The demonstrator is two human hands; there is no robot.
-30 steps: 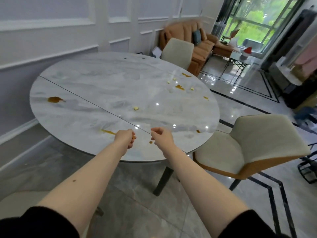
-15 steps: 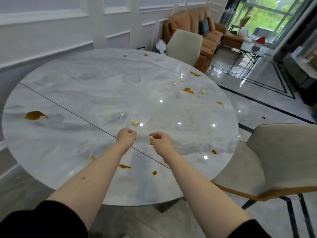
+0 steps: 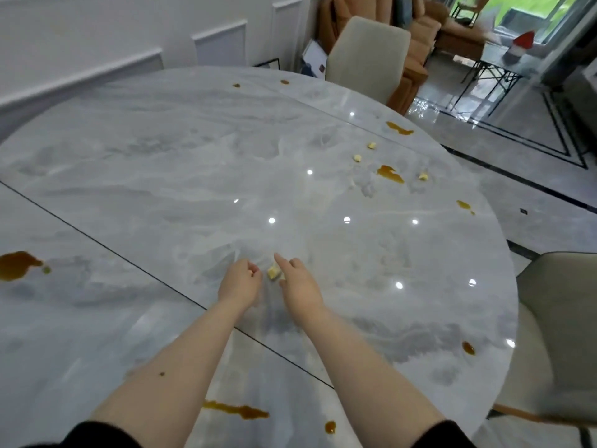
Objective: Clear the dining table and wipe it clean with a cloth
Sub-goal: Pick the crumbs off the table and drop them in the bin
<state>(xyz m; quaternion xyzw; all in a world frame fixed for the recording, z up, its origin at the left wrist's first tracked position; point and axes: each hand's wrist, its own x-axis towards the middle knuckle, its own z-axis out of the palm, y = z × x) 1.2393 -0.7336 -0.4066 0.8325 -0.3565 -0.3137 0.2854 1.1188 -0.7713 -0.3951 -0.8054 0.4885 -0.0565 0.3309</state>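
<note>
The round grey marble table (image 3: 161,156) carries brown sauce stains and pale food crumbs. One yellow crumb (image 3: 273,272) lies mid-table between my hands. My right hand (image 3: 298,281) has its index finger straight, touching the crumb's right side, with the thumb close below. My left hand (image 3: 240,279) is a curled fist just left of the crumb; whatever is inside it is hidden. Three more crumbs (image 3: 357,157) lie at the far right near a stain (image 3: 391,173). A large stain (image 3: 16,265) marks the left edge. No cloth is in view.
Further stains sit near the front edge (image 3: 237,410) and right rim (image 3: 468,348). A beige chair (image 3: 368,53) stands at the far side, another (image 3: 562,334) at the right. Behind are an orange sofa (image 3: 420,24) and a small side table (image 3: 494,69).
I have leaned in over the table and both hands moved forward to the crumb. My right hand went from a fist to an extended index finger at the crumb.
</note>
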